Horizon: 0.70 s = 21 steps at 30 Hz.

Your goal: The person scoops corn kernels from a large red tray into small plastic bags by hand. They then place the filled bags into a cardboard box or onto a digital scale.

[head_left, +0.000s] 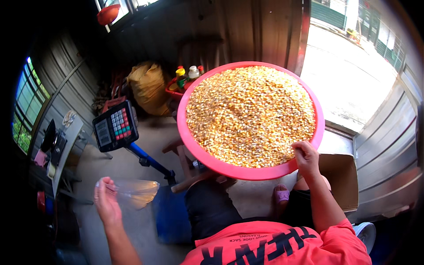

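Note:
A wide pink basin (201,155) in front of me is heaped with dried corn kernels (251,115). My right hand (306,158) is at the basin's near right rim, its fingers closed in a pinch over the edge of the corn. What they hold, if anything, is hidden. Low on the left, my left hand (107,201) grips a clear plastic bag (132,191) by one end. The bag stretches out sideways to the right of the hand, and something yellowish shows at its far end.
A scale display (115,126) stands on a blue post left of the basin, with a blue platform (172,214) below. Behind are a stuffed tan sack (149,88) and bottles (193,72) in a red basket. A cardboard box (340,179) sits at right, near a bright doorway.

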Available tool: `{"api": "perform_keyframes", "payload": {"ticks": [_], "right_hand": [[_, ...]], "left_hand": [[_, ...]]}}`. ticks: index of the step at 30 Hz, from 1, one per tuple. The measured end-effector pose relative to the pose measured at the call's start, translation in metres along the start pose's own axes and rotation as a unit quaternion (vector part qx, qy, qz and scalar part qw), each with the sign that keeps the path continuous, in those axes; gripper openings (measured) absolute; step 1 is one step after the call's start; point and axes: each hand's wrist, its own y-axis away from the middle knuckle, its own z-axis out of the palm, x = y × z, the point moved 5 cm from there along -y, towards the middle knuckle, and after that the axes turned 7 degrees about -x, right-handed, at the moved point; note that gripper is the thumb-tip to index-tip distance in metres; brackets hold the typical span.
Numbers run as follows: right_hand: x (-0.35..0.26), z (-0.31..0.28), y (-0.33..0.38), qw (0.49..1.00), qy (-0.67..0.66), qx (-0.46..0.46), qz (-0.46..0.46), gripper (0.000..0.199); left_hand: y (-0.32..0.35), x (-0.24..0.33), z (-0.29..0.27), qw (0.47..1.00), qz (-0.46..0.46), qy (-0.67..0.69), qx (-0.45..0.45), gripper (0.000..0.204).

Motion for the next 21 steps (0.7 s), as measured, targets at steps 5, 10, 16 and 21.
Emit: {"api": "perform_keyframes", "payload": {"ticks": [5,10,16,21], "right_hand": [[-0.001,0.0,0.001,1.0,-0.01,0.009,-0.007,0.011],[0.004,-0.007,0.005,1.0,0.006,0.005,-0.005,0.011],[0.003,-0.003,0.004,1.0,-0.013,0.0,-0.013,0.011],[0.002,-0.003,0.003,1.0,-0.012,-0.019,0.0,0.011]], "left_hand": [[-0.03,0.075,0.072,0.981,0.056,0.072,-0.169,0.025],[-0.047,0.107,0.162,0.96,0.048,0.14,-0.236,0.031],[-0.042,0.125,0.26,0.92,0.046,0.169,-0.35,0.028],[-0.028,0.097,0.32,0.909,0.006,0.179,-0.377,0.026]]}}
